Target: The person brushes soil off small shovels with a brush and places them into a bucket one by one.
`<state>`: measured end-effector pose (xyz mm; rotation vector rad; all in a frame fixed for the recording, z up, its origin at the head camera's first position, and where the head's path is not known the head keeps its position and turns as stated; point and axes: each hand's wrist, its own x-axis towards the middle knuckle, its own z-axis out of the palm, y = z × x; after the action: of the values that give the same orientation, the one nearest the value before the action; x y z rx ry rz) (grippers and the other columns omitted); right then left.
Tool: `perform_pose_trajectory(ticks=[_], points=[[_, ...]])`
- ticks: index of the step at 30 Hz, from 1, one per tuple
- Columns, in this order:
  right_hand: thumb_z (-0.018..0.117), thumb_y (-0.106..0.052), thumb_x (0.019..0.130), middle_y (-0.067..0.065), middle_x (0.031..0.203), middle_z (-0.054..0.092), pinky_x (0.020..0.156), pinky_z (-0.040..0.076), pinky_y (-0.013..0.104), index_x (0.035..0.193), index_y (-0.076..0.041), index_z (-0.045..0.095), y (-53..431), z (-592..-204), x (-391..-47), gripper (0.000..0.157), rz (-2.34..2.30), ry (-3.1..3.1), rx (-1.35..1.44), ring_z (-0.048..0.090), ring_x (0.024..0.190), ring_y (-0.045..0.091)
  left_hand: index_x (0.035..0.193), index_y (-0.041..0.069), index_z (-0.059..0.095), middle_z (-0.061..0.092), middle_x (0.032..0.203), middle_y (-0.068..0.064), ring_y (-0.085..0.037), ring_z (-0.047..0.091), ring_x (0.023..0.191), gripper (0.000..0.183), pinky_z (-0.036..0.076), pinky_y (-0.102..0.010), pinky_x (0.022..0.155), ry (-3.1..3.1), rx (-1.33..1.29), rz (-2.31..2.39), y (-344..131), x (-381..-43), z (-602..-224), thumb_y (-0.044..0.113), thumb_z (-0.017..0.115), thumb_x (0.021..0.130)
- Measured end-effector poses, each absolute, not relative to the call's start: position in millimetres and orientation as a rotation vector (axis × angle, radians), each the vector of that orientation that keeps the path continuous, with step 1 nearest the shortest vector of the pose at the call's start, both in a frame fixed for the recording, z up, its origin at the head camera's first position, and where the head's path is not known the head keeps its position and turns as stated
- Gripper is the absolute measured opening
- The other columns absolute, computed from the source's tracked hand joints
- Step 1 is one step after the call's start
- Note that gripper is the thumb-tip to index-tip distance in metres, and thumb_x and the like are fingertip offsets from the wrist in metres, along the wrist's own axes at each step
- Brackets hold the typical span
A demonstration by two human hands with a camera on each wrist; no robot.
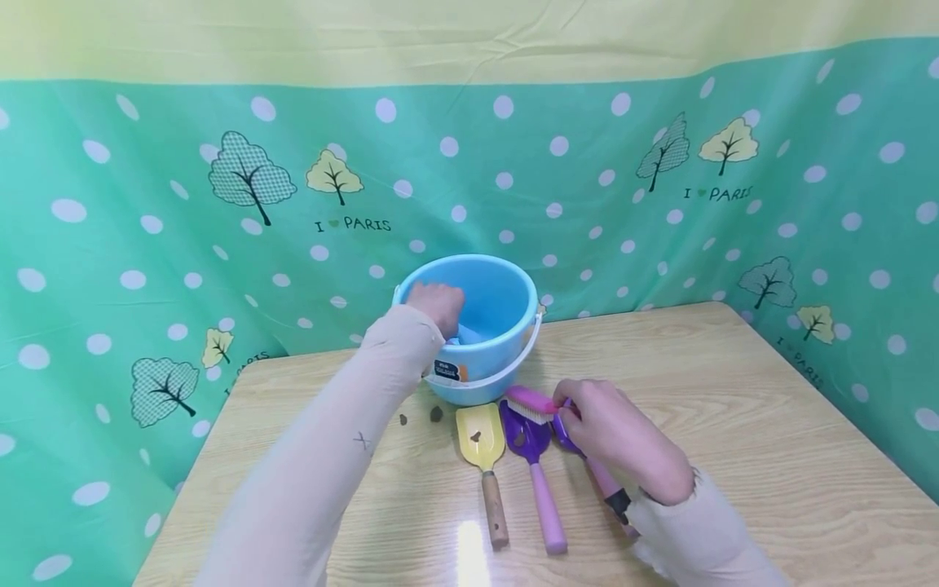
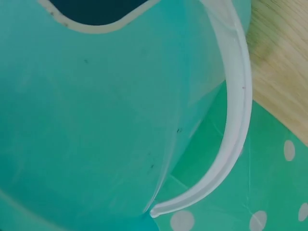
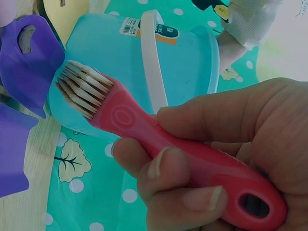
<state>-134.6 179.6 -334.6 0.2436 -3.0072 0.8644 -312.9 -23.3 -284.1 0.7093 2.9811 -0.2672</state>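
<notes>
My right hand [image 1: 605,420] grips the handle of a pink brush [image 3: 192,159], thumb on one side and fingers curled round the other. The brush's pale bristles [image 3: 84,89] point toward a purple toy shovel [image 1: 526,436] with a lilac handle. My left hand [image 1: 438,306] reaches over the near left rim of a light blue bucket [image 1: 484,355], its fingers hidden inside, so I cannot tell what they hold. The left wrist view is filled by the bucket's wall [image 2: 96,120] and its white handle [image 2: 236,96].
Left of the purple shovel lies a yellow shovel [image 1: 480,432] with a wooden handle and a dark clump on its blade. Another purple shovel [image 1: 565,432] lies partly under my right hand. Dark bits [image 1: 436,414] lie by the bucket. A green dotted curtain [image 1: 587,204] hangs behind the wooden table [image 1: 734,408].
</notes>
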Motion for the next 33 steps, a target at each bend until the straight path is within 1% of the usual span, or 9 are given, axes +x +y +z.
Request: perform_pose_trajectory(ticks=[4,8,13,17,20,25,28,33], points=[[0.059,0.000,0.087,0.000,0.079,0.061,0.054,0.045,0.027,0.097,-0.008,0.069,179,-335,-134,0.016,0.869,-3.012,0.237,0.051,0.063,0.013,0.090,0.014,0.061,0.059,0.082,-0.004,-0.026,0.052,0.080,0.010,0.043,-0.043,0.081,2.987,0.699,-0.272,-23,-311,-284,0.006,0.057,0.085],[0.059,-0.002,0.087,0.000,0.078,0.060,0.052,0.045,0.028,0.097,-0.009,0.069,179,-336,-133,0.015,0.888,-3.016,0.213,0.051,0.061,0.013,0.088,0.015,0.062,0.059,0.082,-0.004,-0.026,0.053,0.081,0.010,0.043,-0.045,0.082,3.006,0.690,-0.292,-24,-312,-286,0.007,0.058,0.084],[0.060,-0.002,0.087,0.000,0.079,0.061,0.052,0.045,0.027,0.097,-0.009,0.069,179,-336,-132,0.016,0.892,-3.014,0.207,0.052,0.062,0.013,0.085,0.014,0.062,0.059,0.081,-0.004,-0.025,0.054,0.078,0.013,0.046,-0.042,0.076,3.023,0.695,-0.235,-28,-316,-284,0.004,0.058,0.079],[0.059,-0.001,0.087,0.000,0.079,0.061,0.053,0.045,0.027,0.097,-0.008,0.069,180,-336,-133,0.016,0.884,-3.011,0.224,0.051,0.062,0.013,0.087,0.012,0.062,0.060,0.083,-0.005,-0.024,0.055,0.077,0.015,0.046,-0.040,0.072,2.992,0.706,-0.091,-34,-315,-280,0.001,0.056,0.079],[0.059,-0.001,0.087,0.000,0.077,0.060,0.053,0.045,0.027,0.097,-0.009,0.069,180,-335,-132,0.016,0.882,-3.010,0.233,0.051,0.062,0.012,0.096,0.010,0.063,0.063,0.091,-0.006,-0.023,0.057,0.082,0.018,0.047,-0.038,0.076,2.971,0.676,0.062,-41,-311,-271,0.002,0.057,0.082],[0.058,-0.002,0.088,0.000,0.076,0.058,0.050,0.044,0.027,0.097,-0.009,0.068,182,-333,-132,0.015,0.901,-3.016,0.219,0.051,0.060,0.012,0.116,0.007,0.060,0.062,0.111,-0.009,-0.026,0.056,0.094,0.033,0.048,-0.040,0.085,2.935,0.626,0.319,-52,-302,-256,0.001,0.056,0.084],[0.058,-0.002,0.088,0.001,0.077,0.058,0.050,0.044,0.027,0.098,-0.009,0.068,182,-332,-131,0.016,0.906,-3.018,0.211,0.051,0.060,0.013,0.118,0.005,0.060,0.061,0.114,-0.012,-0.027,0.057,0.097,0.035,0.049,-0.042,0.086,2.936,0.643,0.388,-57,-298,-251,-0.001,0.054,0.084],[0.059,-0.002,0.088,0.002,0.080,0.060,0.052,0.046,0.027,0.101,-0.008,0.068,183,-332,-131,0.017,0.911,-3.024,0.193,0.052,0.061,0.013,0.114,0.005,0.062,0.062,0.112,-0.011,-0.027,0.058,0.098,0.035,0.048,-0.043,0.088,2.979,0.694,0.407,-64,-292,-252,-0.001,0.053,0.081]])
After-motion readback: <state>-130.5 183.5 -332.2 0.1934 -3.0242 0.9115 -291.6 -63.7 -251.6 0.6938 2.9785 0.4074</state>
